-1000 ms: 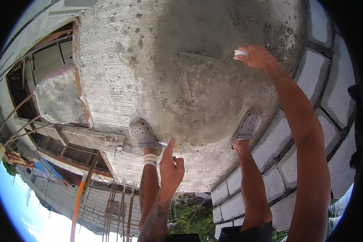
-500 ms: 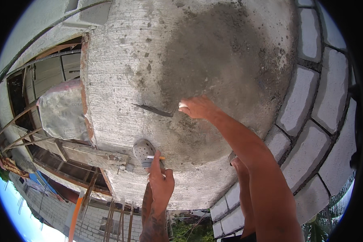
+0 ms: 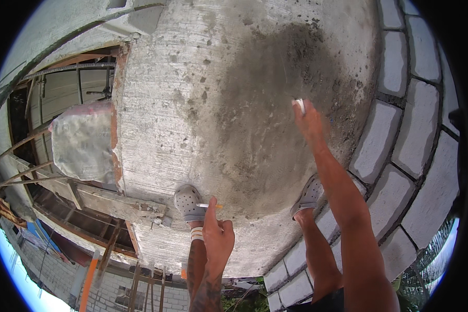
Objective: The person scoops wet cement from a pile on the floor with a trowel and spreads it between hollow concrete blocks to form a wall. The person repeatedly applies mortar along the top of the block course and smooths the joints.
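Note:
My right hand [image 3: 312, 122] is closed on the white handle [image 3: 300, 106] of a trowel, over a dark grey damp patch [image 3: 260, 114] on the rough pale concrete slab [image 3: 145, 99]; the trowel's blade is blurred and barely visible. My left hand [image 3: 217, 234] holds a white cigarette [image 3: 205, 205] with an orange filter between its fingers, just above my left grey clog [image 3: 187, 203]. My right clog [image 3: 309, 195] stands at the patch's lower right.
A wall of pale blocks [image 3: 411, 125] runs along the right. At the left is an opening with rusty bars [image 3: 31, 177] and a wrinkled translucent sack [image 3: 80, 145]. A timber board [image 3: 125, 203] lies along its lower edge. Block buildings and greenery show at the bottom.
My right hand and trowel swept down-left across the patch, then moved back up and rightward. The view has shifted slightly. My left hand still holds the cigarette.

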`<move>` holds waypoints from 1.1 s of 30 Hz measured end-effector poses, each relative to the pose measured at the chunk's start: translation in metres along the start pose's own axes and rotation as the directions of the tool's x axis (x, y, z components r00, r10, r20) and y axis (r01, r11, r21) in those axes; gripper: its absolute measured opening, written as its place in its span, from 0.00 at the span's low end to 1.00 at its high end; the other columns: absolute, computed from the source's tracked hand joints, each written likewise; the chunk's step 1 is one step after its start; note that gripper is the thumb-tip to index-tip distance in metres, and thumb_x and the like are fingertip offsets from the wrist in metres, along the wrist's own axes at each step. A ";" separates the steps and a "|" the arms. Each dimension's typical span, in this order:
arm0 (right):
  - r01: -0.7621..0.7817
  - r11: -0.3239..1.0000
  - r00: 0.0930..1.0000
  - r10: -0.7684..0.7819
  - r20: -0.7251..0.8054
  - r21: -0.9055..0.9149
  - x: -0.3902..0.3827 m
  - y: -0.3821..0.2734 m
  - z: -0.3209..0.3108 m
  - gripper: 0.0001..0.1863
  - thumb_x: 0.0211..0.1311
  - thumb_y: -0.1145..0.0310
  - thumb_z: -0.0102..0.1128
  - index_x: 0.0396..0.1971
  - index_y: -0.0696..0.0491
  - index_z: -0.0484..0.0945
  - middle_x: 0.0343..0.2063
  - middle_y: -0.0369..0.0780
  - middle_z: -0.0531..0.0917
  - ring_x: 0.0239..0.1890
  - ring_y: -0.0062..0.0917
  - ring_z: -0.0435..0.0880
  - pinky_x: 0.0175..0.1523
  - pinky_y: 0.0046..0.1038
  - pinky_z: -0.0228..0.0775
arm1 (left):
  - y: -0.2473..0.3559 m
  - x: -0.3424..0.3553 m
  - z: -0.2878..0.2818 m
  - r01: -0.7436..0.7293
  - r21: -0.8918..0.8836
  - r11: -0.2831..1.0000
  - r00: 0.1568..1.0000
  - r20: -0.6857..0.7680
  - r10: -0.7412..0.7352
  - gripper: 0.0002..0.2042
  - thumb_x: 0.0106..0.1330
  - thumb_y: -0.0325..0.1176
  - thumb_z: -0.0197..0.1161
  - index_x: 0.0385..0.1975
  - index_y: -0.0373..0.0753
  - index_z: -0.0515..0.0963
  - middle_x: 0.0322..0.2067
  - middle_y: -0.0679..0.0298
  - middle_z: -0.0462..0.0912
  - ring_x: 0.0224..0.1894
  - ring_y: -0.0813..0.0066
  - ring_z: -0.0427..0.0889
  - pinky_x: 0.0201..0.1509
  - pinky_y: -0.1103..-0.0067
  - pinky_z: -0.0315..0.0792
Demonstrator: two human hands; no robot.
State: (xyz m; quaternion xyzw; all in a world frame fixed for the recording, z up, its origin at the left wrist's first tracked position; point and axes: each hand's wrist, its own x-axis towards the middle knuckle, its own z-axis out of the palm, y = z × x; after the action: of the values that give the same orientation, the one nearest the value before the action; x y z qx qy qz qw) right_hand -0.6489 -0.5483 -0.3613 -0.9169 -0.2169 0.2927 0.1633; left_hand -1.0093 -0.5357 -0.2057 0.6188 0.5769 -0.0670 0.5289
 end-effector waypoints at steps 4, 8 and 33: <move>0.383 0.920 0.790 -0.278 0.547 -0.087 -0.028 -0.066 0.078 0.24 0.72 0.49 0.50 0.46 0.57 0.77 0.30 0.51 0.85 0.37 0.48 0.85 0.43 0.47 0.77 | -0.004 -0.005 0.017 0.052 0.001 0.999 0.999 0.017 -0.052 0.32 0.59 0.19 0.54 0.68 0.31 0.60 0.62 0.44 0.71 0.40 0.59 0.83 0.44 0.74 0.76; 0.605 0.784 0.663 -0.396 0.636 -0.143 0.008 -0.081 0.092 0.23 0.72 0.47 0.50 0.49 0.52 0.77 0.37 0.51 0.86 0.43 0.48 0.85 0.49 0.49 0.76 | -0.005 -0.006 0.040 0.109 0.022 0.994 0.994 0.018 -0.109 0.32 0.58 0.18 0.55 0.68 0.31 0.61 0.59 0.41 0.73 0.43 0.54 0.83 0.46 0.70 0.76; 0.534 0.762 0.827 -0.380 0.414 -0.367 0.077 0.142 -0.065 0.28 0.69 0.44 0.53 0.51 0.55 0.78 0.42 0.49 0.85 0.45 0.46 0.84 0.50 0.44 0.75 | -0.010 -0.003 0.052 0.085 0.107 0.991 0.995 0.036 -0.089 0.32 0.60 0.22 0.56 0.68 0.30 0.60 0.62 0.40 0.70 0.33 0.61 0.82 0.38 0.72 0.77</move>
State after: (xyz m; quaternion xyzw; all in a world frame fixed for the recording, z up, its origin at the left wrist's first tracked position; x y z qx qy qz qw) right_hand -0.5101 -0.6421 -0.4072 -0.7871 -0.5237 0.3242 -0.0323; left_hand -0.9909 -0.5778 -0.2313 0.6185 0.5881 -0.1330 0.5039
